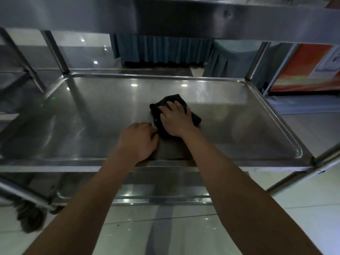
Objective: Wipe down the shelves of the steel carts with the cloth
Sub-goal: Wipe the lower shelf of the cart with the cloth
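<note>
A dark cloth (176,100) lies bunched near the middle of the steel cart's middle shelf (92,115). My right hand (174,119) lies flat on top of the cloth, fingers spread, pressing it onto the steel. My left hand (138,139) rests on the shelf just left of the cloth with its fingers curled under; its fingertips reach the cloth's near edge, and whether they pinch it is hidden. The upper shelf (184,17) hangs over both hands.
A lower shelf (161,192) shows beneath my forearms. Upright steel posts stand at the corners (253,61). Another steel cart (16,74) stands to the left with a caster wheel (29,216) below. Skirted tables (161,48) and an orange banner (305,69) lie beyond.
</note>
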